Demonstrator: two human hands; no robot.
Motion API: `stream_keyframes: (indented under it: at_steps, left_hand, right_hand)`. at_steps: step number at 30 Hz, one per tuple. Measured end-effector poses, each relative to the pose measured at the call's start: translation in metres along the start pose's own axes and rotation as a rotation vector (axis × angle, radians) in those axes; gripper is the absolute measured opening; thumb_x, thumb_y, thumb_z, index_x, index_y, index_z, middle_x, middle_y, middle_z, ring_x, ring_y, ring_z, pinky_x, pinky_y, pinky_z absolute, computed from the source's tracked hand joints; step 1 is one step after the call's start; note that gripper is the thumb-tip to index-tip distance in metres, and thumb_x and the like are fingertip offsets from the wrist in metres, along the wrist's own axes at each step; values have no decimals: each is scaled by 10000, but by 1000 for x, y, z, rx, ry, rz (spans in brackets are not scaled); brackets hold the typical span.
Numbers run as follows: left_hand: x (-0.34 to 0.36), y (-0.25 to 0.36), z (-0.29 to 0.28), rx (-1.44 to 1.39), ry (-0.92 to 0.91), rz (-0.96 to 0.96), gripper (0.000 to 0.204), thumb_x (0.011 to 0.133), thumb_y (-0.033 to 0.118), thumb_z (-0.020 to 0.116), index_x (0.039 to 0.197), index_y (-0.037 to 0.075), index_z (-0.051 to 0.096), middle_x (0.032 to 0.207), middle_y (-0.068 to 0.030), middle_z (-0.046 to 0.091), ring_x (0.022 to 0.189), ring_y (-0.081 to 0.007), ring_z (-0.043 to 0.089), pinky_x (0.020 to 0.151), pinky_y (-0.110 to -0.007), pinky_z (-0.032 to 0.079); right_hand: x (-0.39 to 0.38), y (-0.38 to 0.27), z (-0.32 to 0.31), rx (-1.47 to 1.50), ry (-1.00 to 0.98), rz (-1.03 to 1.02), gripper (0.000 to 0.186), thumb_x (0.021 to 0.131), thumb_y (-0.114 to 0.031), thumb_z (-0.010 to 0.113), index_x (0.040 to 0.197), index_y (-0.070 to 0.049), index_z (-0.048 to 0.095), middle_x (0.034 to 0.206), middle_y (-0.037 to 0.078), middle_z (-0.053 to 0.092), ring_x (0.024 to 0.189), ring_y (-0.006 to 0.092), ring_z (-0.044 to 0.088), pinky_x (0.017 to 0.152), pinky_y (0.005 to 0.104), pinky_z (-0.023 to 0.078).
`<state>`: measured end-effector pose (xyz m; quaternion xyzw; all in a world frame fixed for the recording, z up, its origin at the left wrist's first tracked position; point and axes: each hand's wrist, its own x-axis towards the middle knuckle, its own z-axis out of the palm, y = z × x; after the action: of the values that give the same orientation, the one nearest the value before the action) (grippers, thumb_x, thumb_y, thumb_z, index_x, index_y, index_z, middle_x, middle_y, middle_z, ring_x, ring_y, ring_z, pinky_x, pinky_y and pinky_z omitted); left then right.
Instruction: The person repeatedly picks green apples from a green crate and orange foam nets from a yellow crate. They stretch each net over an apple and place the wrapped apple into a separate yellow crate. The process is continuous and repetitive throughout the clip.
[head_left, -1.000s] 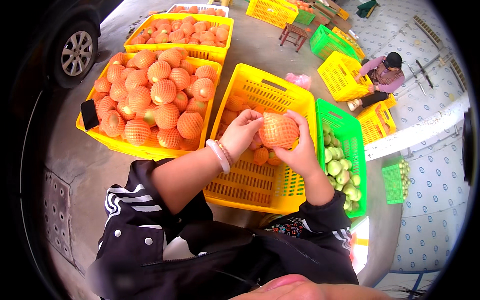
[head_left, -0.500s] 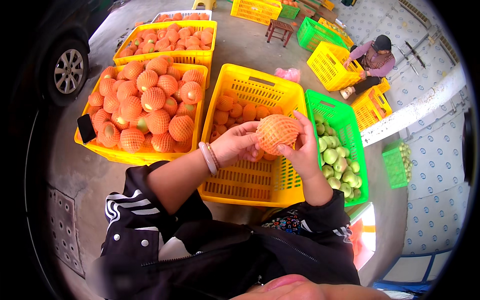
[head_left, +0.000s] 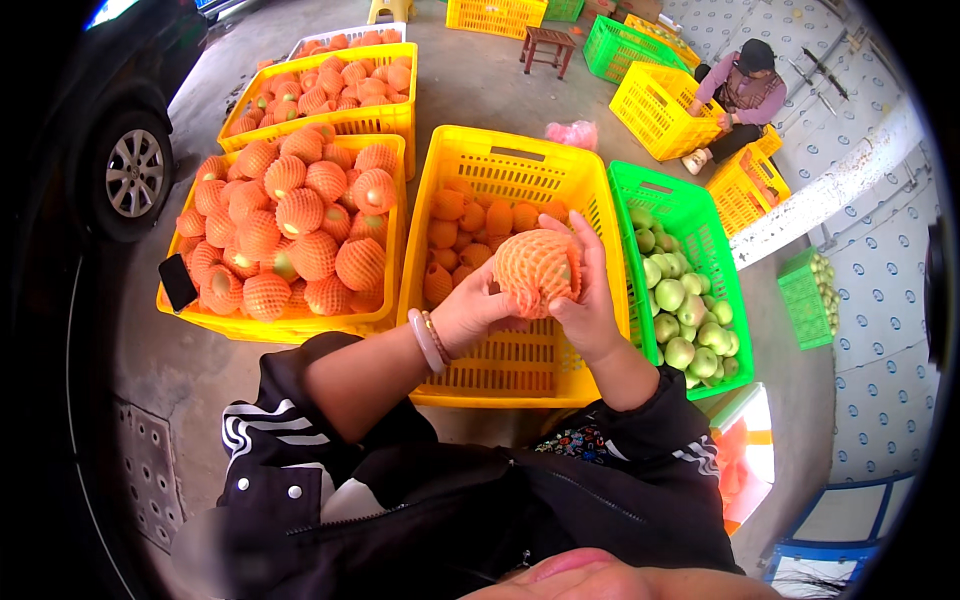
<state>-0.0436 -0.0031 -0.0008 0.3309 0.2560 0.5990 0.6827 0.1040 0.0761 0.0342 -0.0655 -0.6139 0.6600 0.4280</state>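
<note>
Between both hands, over the middle yellow crate [head_left: 500,375], is a round fruit in an orange foam-net sleeve [head_left: 532,262]. My left hand [head_left: 470,312] grips its left side, fingers bent and partly hidden under it. My right hand [head_left: 585,305] holds the right side, thumb at the lower edge and fingers up along the back. Inside that crate, sleeved fruit [head_left: 445,232] lies toward the back and left. Immediately to the right, a green crate [head_left: 628,180] holds bare green fruit [head_left: 690,310].
Heaped yellow crates of sleeved fruit [head_left: 300,212] stand left, with a black phone [head_left: 177,282] at one corner. A car wheel [head_left: 132,172] is beyond. Another person [head_left: 750,90] sits at crates upper right, near a white pillar [head_left: 820,185]. A stool [head_left: 547,48] stands at the back.
The held fruit has turned and shifted a little left, with both my hands still on it. The camera's view of the crates and other person has shifted slightly.
</note>
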Motion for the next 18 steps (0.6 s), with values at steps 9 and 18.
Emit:
stream_keyframes:
  at_steps: [9, 18]
  left_hand:
    - [-3, -5, 5, 63, 164, 24, 601, 817, 188, 664, 1358, 70, 430, 1228, -11, 560, 1064, -104, 551, 889, -277, 467]
    - [-3, -14, 1, -18, 256, -28, 474, 862, 224, 608, 1299, 80, 489, 1217, -9, 578, 1072, -112, 553, 890, -297, 448]
  right_hand:
    - [-5, 5, 0, -314, -45, 13, 451, 978, -194, 482, 1361, 16, 370, 1385, 140, 436, 1245, 200, 445, 1061, 337, 348]
    - [-6, 23, -7, -54, 37, 31, 482, 1002, -290, 409, 1371, 8, 326, 1419, 178, 401, 1287, 250, 424, 1089, 384, 329]
